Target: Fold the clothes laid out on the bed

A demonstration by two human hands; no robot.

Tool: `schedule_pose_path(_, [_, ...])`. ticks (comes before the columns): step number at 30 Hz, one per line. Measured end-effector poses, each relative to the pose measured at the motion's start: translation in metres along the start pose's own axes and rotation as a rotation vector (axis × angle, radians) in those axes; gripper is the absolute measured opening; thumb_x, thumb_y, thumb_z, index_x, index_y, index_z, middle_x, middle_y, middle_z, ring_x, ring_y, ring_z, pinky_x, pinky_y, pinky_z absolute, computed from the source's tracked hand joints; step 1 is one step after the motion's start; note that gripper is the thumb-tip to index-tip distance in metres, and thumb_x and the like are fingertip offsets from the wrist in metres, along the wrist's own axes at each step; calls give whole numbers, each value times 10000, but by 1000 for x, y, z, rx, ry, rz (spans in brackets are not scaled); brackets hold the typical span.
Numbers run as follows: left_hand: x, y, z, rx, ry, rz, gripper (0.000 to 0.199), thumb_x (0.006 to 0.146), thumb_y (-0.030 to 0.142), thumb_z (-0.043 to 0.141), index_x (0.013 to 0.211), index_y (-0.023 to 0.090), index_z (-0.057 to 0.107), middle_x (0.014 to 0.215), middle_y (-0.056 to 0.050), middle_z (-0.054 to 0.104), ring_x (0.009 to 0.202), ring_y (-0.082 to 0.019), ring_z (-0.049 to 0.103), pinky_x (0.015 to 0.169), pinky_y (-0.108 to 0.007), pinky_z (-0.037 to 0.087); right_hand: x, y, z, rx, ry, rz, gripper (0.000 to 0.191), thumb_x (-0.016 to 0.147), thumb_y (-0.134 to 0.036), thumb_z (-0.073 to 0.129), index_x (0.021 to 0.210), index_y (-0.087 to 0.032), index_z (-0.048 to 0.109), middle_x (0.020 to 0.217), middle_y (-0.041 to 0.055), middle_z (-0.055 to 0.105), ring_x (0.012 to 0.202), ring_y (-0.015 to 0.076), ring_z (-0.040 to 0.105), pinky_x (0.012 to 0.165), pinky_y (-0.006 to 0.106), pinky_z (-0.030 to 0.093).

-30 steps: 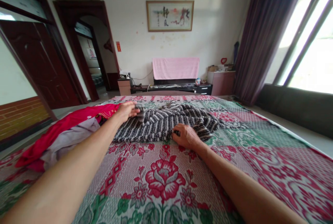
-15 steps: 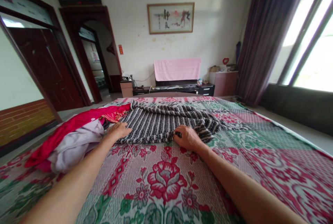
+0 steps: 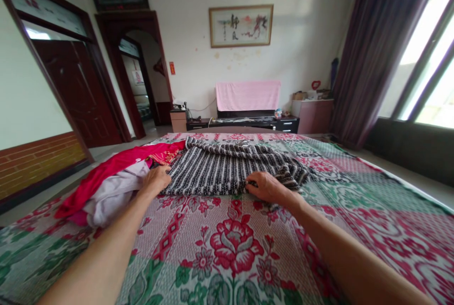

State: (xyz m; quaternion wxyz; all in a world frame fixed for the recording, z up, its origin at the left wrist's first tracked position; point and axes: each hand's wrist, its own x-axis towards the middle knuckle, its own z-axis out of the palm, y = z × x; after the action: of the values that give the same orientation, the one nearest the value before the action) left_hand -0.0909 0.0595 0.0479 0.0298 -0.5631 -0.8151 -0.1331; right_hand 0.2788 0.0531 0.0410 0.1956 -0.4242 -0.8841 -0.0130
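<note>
- Right hand (image 3: 265, 186) had fingers clamped on the striped knit (image 3: 213, 168).
- Left hand (image 3: 158, 180) touched its left edge; I couldn't tell whether fingers gripped.

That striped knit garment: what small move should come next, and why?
Probably smoothing the right end of the striped knit garment: it lies bunched beyond the right hand, while the part to that hand's left lies fairly flat.

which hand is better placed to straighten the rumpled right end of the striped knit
Probably the right hand: it is at the near edge of the striped knit, close to that rumpled end, while the left hand is at the opposite end.
</note>
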Motion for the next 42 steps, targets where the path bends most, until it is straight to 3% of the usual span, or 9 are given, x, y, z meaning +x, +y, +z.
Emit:
schedule_pose_path(6, [0,-3,-9,2,108,-43,445,773,214,450,1158,278,663,1190,-93,656,1095,-294,597,862,-405,472,3,-4,-16,109,-7,-66,181,807,-246,533,759,-174,693,770,33,681,693,125,573,646,226,356])
schedule_pose_path(12, [-7,9,-3,114,67,91,433,773,189,427,1118,202,689,1156,-147,648,1058,-317,607,858,-424,477,0,-13,-38,258,-291,-11,239,800,-306,523,805,-190,731,687,-10,676,602,99,552,567,206,356])
schedule_pose_path(15, [-8,28,8,40,148,314,434,807,230,417,1159,180,665,1182,-125,637,1093,-259,592,952,-359,444,0,0,-50,235,-93,127,275,813,-291,487,866,-185,735,706,1,683,625,109,565,584,212,376])
schedule_pose_path(18, [-14,50,21,-73,123,532,454,846,380,422,1181,174,649,1218,-98,624,1107,-219,585,998,-303,414,-7,28,-57,115,114,289,265,793,-261,500,897,-177,730,762,24,699,671,133,587,628,233,402])
schedule_pose_path(23, [-32,70,37,-78,-41,654,629,817,570,456,1293,174,570,1422,-128,460,1294,-245,444,1080,-331,326,-27,71,-60,92,-187,367,215,742,-274,574,835,-183,745,762,19,718,693,150,612,633,236,427])
schedule_pose_path(30, [-44,76,34,19,-132,669,614,869,589,336,1372,266,472,1489,-96,366,1346,-277,360,1050,-467,326,-37,79,-67,222,-414,428,246,679,-207,607,870,-222,762,779,-15,729,654,120,600,575,196,428])
schedule_pose_path(32, [-45,76,35,31,-135,657,591,876,572,337,1372,279,465,1488,-93,365,1350,-275,349,1046,-474,322,-39,84,-67,232,-350,490,218,712,-264,592,836,-209,763,730,-9,716,630,121,588,554,199,418])
schedule_pose_path(38, [-41,73,44,-7,-118,659,533,885,531,365,1364,317,460,1492,-87,362,1361,-272,321,1051,-477,295,-40,120,-60,20,221,859,248,752,-234,512,839,-194,741,743,23,701,728,158,616,568,208,398])
schedule_pose_path(42, [-40,72,46,-25,-105,662,528,887,508,378,1362,299,471,1484,-112,372,1342,-300,344,1034,-496,306,-33,141,-51,56,242,936,251,795,-211,469,793,-165,716,691,44,679,758,180,626,578,216,412])
